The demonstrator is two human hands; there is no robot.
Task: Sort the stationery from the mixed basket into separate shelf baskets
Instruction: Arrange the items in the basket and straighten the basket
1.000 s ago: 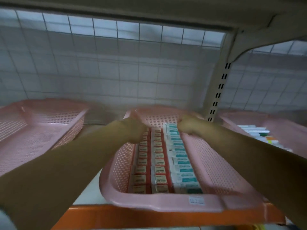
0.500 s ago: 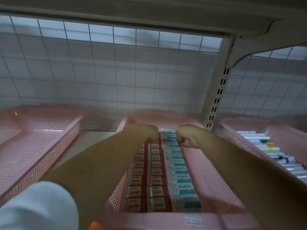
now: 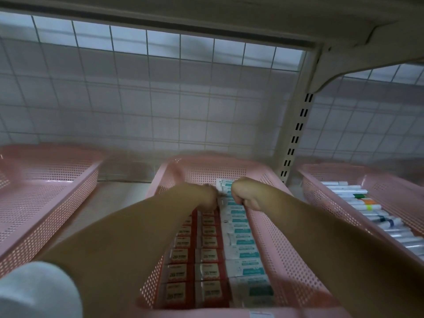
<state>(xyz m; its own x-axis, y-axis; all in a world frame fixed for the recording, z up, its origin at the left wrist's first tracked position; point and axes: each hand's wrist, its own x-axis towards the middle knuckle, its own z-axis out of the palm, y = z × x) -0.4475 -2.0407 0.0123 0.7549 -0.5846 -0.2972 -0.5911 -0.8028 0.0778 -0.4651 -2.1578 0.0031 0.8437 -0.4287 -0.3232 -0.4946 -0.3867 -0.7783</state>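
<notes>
With the left hand [image 3: 205,198] and right hand [image 3: 243,194] deep in the middle pink basket [image 3: 286,249], fingers curled on I couldn't tell what, I feared knocking the packed teal-labelled boxes [image 3: 243,239] askew.

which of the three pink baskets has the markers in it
The rightmost basket: capped markers lie in a row inside. The middle basket holds small boxes; the left basket shows none.
</notes>
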